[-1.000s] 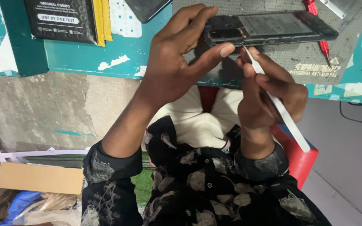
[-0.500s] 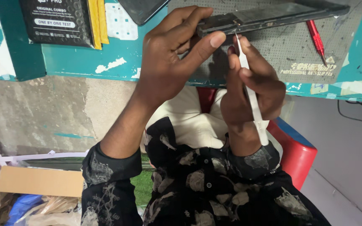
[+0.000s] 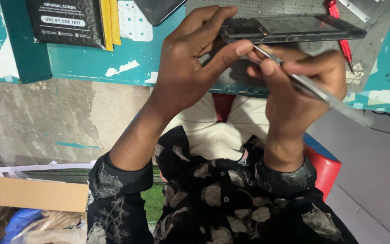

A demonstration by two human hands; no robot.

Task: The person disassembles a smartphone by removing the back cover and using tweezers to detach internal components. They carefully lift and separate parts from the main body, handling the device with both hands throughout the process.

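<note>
The left hand (image 3: 190,68) grips the near end of an opened phone (image 3: 294,28), thumb and fingers pinching its frame. The right hand (image 3: 301,90) pinches a thin metal tool (image 3: 321,94), its tip touching the phone beside the left thumb. The phone lies over a grey mat (image 3: 371,45) near the surface's front edge (image 3: 113,63). A red screwdriver (image 3: 341,38) lies beyond it, and a black box (image 3: 66,20) sits toward the left.

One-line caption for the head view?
Left hand steadies an opened phone while the right hand works its edge with tweezers.

dark shirt (image 3: 213,203) with pale blotchy leaf print, buttoned front, long cuffed sleeves
</note>
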